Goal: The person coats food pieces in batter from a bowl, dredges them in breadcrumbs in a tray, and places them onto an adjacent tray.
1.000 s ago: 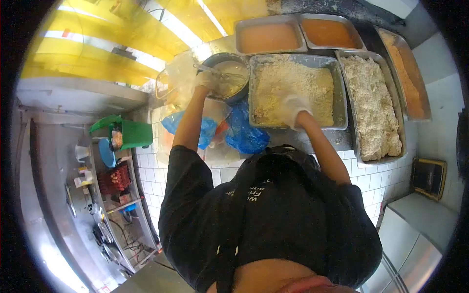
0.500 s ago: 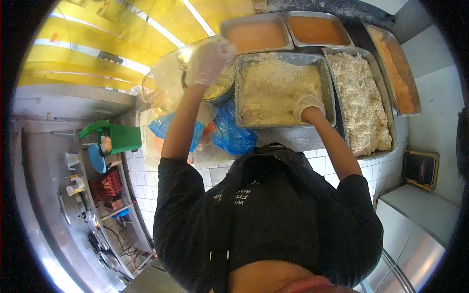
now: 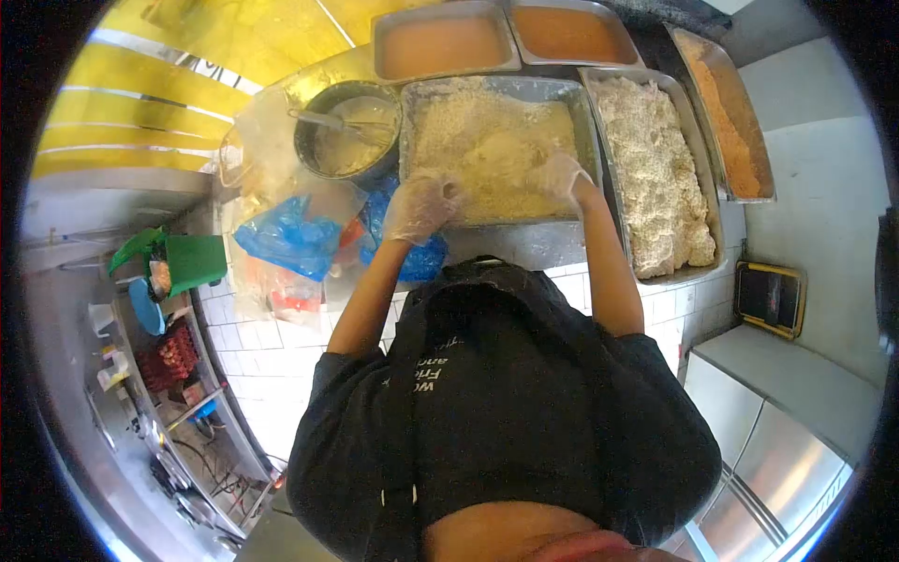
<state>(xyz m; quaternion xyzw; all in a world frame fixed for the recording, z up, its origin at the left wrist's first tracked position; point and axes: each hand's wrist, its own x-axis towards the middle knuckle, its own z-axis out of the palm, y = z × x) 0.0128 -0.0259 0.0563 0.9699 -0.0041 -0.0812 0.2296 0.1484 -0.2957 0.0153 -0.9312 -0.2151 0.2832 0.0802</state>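
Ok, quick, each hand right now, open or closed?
Left hand: looks curled, by the tray; can't tell if holding anything.
Right hand: at the pale powder, blurred; can't tell.

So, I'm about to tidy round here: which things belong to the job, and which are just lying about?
Belonging to the job:
metal tray of pale powder, with the left hand and right hand at it
probably the bowl and whisk beside it

Apparently just lying about:
blue bags
green container
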